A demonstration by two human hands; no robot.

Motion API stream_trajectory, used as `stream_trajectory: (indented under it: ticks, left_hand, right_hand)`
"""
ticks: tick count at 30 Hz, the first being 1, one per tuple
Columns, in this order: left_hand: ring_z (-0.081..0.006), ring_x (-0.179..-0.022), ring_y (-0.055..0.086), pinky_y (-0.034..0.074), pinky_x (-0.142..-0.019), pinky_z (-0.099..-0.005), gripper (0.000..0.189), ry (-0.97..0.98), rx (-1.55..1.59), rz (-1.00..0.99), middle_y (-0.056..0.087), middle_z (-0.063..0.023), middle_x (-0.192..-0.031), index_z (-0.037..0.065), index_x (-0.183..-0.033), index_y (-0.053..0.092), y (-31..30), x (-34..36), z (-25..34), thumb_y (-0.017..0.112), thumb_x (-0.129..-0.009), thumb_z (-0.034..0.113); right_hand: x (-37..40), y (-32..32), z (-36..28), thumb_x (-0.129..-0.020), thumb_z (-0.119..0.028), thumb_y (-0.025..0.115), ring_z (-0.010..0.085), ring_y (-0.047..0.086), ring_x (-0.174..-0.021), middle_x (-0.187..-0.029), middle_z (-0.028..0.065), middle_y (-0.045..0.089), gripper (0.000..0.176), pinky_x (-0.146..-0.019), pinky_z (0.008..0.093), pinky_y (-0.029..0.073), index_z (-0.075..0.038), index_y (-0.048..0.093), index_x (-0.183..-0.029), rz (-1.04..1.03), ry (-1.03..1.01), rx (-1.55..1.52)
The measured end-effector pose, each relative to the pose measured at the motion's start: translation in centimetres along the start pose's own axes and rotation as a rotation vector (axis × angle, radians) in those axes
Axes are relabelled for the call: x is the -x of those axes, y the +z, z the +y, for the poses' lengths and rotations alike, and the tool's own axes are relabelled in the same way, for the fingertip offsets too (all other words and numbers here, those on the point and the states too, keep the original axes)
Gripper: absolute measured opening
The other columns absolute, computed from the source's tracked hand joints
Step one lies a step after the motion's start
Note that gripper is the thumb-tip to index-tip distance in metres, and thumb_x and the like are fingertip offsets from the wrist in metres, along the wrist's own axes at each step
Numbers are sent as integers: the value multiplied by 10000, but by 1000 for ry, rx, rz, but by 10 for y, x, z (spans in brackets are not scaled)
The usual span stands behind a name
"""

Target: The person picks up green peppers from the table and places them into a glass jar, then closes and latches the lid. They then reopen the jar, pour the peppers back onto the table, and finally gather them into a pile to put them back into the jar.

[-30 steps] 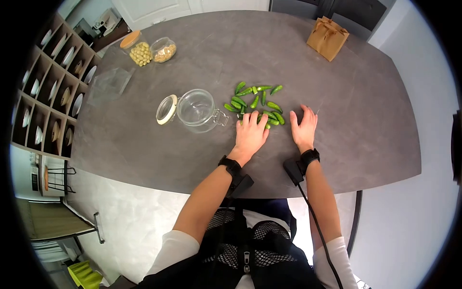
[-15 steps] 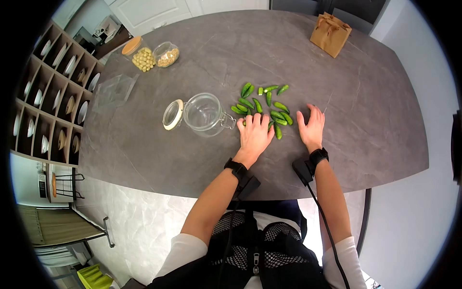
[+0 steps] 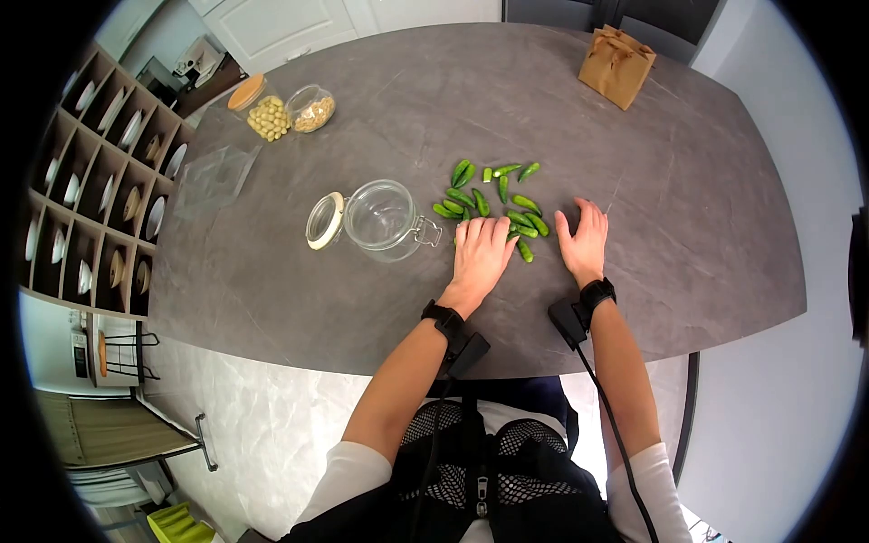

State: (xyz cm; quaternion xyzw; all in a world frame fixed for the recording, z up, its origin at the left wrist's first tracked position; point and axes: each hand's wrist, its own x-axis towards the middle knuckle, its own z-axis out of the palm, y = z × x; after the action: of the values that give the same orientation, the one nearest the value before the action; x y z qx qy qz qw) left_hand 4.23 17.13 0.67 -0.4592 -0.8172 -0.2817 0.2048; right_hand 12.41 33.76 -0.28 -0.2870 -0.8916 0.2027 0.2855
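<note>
Several small green cucumbers (image 3: 525,203) lie loosely scattered near the table's middle. My left hand (image 3: 480,260) rests palm down at their near edge, its fingers stretched over a few of them and partly hiding these. I cannot see anything lifted in it. To the right of the cucumbers, my right hand (image 3: 586,246) lies on the table, thumb apart from the fingers, holding nothing. Left of my left hand stands a clear glass jar (image 3: 380,217). Its hinged lid (image 3: 326,221) is swung back to the left, and the wire clasp (image 3: 427,232) points toward the cucumbers.
On the grey table (image 3: 688,244), a wooden-lidded jar (image 3: 268,118) and a smaller glass jar (image 3: 312,110) with pale contents stand at the far left. Nearby lies a clear plastic container (image 3: 215,181). A brown paper bag (image 3: 617,68) stands far right.
The cucumber beside my left fingertips has tilted slightly, and the fingers of that hand sit a little closer together. My right hand stays in nearly the same place.
</note>
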Motion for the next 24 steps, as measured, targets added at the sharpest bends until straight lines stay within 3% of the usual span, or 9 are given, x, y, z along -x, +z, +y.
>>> stream_trajectory:
  ticks: [7, 10, 13, 15, 19, 24]
  left_hand:
    - [-234, -1029, 461, 236, -938, -524, 246, 47, -28, 45, 562, -35, -1001, 70, -936, 494, -3, -3, 2, 621, -743, 155]
    - [-244, -983, 476, 294, -908, -477, 235, 73, 25, 103, 569, -41, -1009, 61, -940, 502, -10, -9, 7, 620, -745, 122]
    - [-258, -923, 487, 355, -850, -417, 225, -40, 300, 120, 578, -47, -996, 46, -947, 511, -26, -16, 12, 612, -749, 86]
    - [-263, -875, 488, 389, -788, -366, 204, -41, 341, 241, 582, -72, -977, 30, -955, 519, -46, -22, 9, 581, -760, 40]
    - [-256, -882, 487, 384, -784, -351, 134, -231, 188, 303, 582, -78, -941, 26, -959, 522, -99, -34, -19, 495, -844, 89]
    - [-249, -868, 476, 375, -781, -331, 185, -445, 42, 348, 583, -70, -930, 27, -965, 516, -132, -30, -70, 432, -898, 178]
  right_hand:
    - [0, -1, -1, -785, -355, 543, 291, 371, -1158, -1145, 138, 480, 466, -1016, 453, 201, -36, 460, -1115, -14, 1, -18]
    - [-1, -1, -1, -785, -350, 545, 294, 375, -1150, -1137, 141, 484, 460, -1012, 453, 203, -35, 461, -1109, -7, -8, -25]
    - [-1, 0, 0, -783, -349, 547, 298, 383, -1139, -1121, 144, 490, 456, -1008, 455, 207, -35, 464, -1103, 8, -20, -42]
    - [-1, 1, 0, -783, -348, 547, 300, 387, -1134, -1113, 144, 494, 452, -1006, 455, 210, -34, 467, -1098, 19, -21, -40]
    - [-1, 0, 1, -783, -348, 546, 301, 392, -1128, -1105, 144, 498, 448, -1004, 456, 215, -33, 469, -1093, 9, -28, -25]
    - [-1, 0, -1, -781, -350, 549, 297, 393, -1128, -1114, 145, 499, 452, -1001, 455, 222, -31, 473, -1092, 23, -20, -26]
